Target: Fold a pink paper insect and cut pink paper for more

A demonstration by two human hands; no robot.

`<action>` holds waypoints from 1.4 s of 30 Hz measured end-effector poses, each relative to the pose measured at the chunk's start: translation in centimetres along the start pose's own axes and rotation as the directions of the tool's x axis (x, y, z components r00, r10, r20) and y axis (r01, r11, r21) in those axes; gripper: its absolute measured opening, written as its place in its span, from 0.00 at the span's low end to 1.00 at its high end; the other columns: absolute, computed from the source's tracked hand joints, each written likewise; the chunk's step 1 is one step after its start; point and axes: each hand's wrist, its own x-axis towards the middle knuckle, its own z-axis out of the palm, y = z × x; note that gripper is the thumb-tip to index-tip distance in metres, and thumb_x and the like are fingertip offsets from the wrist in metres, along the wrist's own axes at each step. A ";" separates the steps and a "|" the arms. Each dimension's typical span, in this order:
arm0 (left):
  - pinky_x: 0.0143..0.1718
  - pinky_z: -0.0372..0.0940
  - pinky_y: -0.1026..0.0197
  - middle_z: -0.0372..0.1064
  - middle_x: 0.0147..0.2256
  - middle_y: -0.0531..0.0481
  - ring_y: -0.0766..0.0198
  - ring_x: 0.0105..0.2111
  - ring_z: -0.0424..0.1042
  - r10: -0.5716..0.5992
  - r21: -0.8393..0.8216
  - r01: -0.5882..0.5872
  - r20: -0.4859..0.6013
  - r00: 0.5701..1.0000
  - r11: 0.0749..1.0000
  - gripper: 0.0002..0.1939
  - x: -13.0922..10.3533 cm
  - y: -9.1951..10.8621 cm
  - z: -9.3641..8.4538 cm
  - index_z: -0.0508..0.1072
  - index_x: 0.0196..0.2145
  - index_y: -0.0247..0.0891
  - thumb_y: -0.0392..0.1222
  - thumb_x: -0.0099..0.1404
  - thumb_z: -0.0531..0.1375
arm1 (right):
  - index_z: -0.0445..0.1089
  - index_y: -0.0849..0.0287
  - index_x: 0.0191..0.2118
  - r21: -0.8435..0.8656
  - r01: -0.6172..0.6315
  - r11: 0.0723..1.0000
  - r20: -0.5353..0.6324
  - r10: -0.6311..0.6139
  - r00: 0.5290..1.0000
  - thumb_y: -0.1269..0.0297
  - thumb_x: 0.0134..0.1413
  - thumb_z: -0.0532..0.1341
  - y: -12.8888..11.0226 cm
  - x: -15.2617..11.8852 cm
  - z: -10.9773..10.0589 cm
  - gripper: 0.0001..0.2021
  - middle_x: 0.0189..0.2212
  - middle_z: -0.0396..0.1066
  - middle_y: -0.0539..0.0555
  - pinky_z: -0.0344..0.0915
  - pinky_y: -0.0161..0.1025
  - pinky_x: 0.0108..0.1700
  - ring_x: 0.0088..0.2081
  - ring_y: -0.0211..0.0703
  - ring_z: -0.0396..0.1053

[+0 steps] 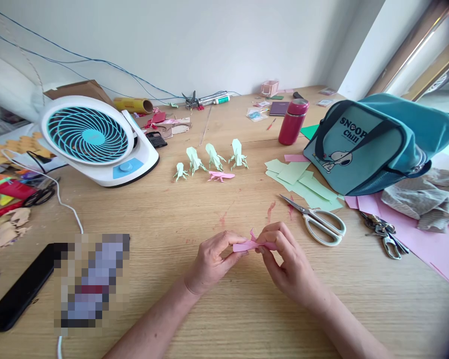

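A small folded pink paper (243, 246) is pinched between both hands above the wooden table. My left hand (217, 255) grips its left end between thumb and fingers. The fingers of my right hand (284, 257) close on its right part, and a thin point of paper sticks up between the hands. Beyond them stand several pale green folded paper figures (215, 156) in a row, with a pink folded figure (221, 175) lying in front. White-handled scissors (324, 227) lie to the right of my right hand, blades pointing back left.
At the left are a white fan (90, 134), a blurred-out device (97, 279) and a black slab (26, 286). Green paper sheets (299, 180), a red flask (294, 121), a teal bag (355, 144), keys (387, 237) and pink sheets (430, 244) occupy the right side.
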 end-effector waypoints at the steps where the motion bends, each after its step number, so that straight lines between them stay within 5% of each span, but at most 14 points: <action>1: 0.40 0.71 0.65 0.77 0.36 0.49 0.65 0.37 0.77 -0.006 0.001 0.006 -0.015 1.000 1.000 0.09 0.0 0.1 0.1 0.72 0.43 0.39 0.33 0.64 0.63 | 0.62 0.55 0.46 -0.016 0.013 1.000 -0.013 -0.014 1.000 0.79 0.61 0.53 0.0 -0.1 0.1 0.13 0.38 0.63 0.56 0.66 0.46 0.41 0.42 0.47 0.64; 7: 0.39 0.71 0.64 0.76 0.35 0.50 0.64 0.36 0.76 0.037 0.058 -0.034 -0.064 0.997 0.998 0.10 -0.3 0.3 0.6 0.70 0.42 0.40 0.31 0.64 0.63 | 0.62 0.55 0.49 -0.031 0.009 0.999 -0.088 -0.012 0.996 0.79 0.61 0.55 -0.2 -0.3 0.5 0.15 0.39 0.65 0.56 0.68 0.44 0.41 0.41 0.46 0.66; 13: 0.42 0.71 0.63 0.76 0.39 0.48 0.65 0.39 0.76 0.160 0.141 -0.151 -0.051 0.986 0.978 0.14 -0.5 0.0 0.5 0.69 0.46 0.41 0.28 0.65 0.61 | 0.64 0.53 0.47 0.089 -0.113 0.990 -0.117 0.123 0.985 0.75 0.62 0.57 -0.1 -0.4 0.8 0.11 0.37 0.68 0.54 0.68 0.40 0.40 0.38 0.42 0.69; 18: 0.41 0.71 0.63 0.76 0.37 0.49 0.66 0.37 0.75 0.183 0.196 -0.162 -0.094 0.979 0.967 0.16 -0.5 0.0 0.6 0.69 0.46 0.39 0.26 0.63 0.61 | 0.65 0.55 0.43 0.108 -0.062 0.992 -0.105 0.073 0.992 0.76 0.61 0.57 -0.2 -0.3 0.9 0.09 0.38 0.68 0.55 0.67 0.41 0.41 0.41 0.43 0.68; 25: 0.43 0.72 0.60 0.76 0.42 0.45 0.63 0.41 0.75 0.253 0.185 -0.246 -0.014 0.967 0.951 0.22 -0.4 0.1 0.3 0.68 0.53 0.38 0.24 0.63 0.60 | 0.66 0.54 0.43 0.168 -0.119 0.978 -0.090 0.136 0.987 0.74 0.62 0.57 -0.3 -0.4 1.2 0.08 0.38 0.69 0.53 0.67 0.40 0.42 0.40 0.42 0.69; 33: 0.41 0.72 0.62 0.77 0.38 0.49 0.65 0.37 0.76 0.164 0.210 -0.149 -0.059 0.985 0.966 0.16 -0.4 0.1 0.7 0.69 0.48 0.39 0.26 0.64 0.60 | 0.69 0.54 0.42 0.416 -0.301 0.858 -0.054 0.354 0.934 0.65 0.65 0.57 -0.4 -0.4 1.2 0.04 0.37 0.69 0.52 0.67 0.41 0.43 0.40 0.42 0.70; 42: 0.42 0.71 0.65 0.77 0.36 0.51 0.66 0.37 0.77 0.107 0.163 -0.091 -0.093 0.990 0.982 0.13 -0.4 0.0 0.9 0.70 0.45 0.39 0.29 0.63 0.63 | 0.70 0.54 0.43 0.277 -0.212 0.937 -0.096 0.247 0.964 0.70 0.64 0.56 0.1 -0.8 1.5 0.07 0.41 0.70 0.55 0.67 0.45 0.45 0.44 0.46 0.68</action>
